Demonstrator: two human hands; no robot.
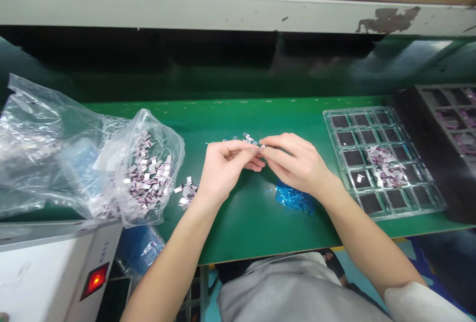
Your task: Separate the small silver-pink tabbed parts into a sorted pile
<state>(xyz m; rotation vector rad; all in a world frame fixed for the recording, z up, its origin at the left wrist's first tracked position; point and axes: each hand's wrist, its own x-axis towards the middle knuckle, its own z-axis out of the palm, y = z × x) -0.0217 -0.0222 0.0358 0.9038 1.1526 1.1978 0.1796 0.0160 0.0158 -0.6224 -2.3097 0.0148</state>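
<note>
My left hand (228, 163) and my right hand (295, 159) meet fingertip to fingertip above the green work mat (238, 233). Between them is a tiny flat silvery piece (262, 147), pinched by both; its exact kind is too small to make out. Just beyond the fingertips lie several similar small pieces (248, 138). A heap of shiny blue film strips (293, 198) sits under and in front of my right hand. Close to my left wrist is a small pile of silvery-purple pieces (187, 192).
At the left an open clear plastic bag (178, 146) spills many small pieces. A white machine (55, 267) with a red lit switch stands front left. To the right lies a clear compartment tray (372, 215), some pieces in it, beside dark stacked trays (412, 129).
</note>
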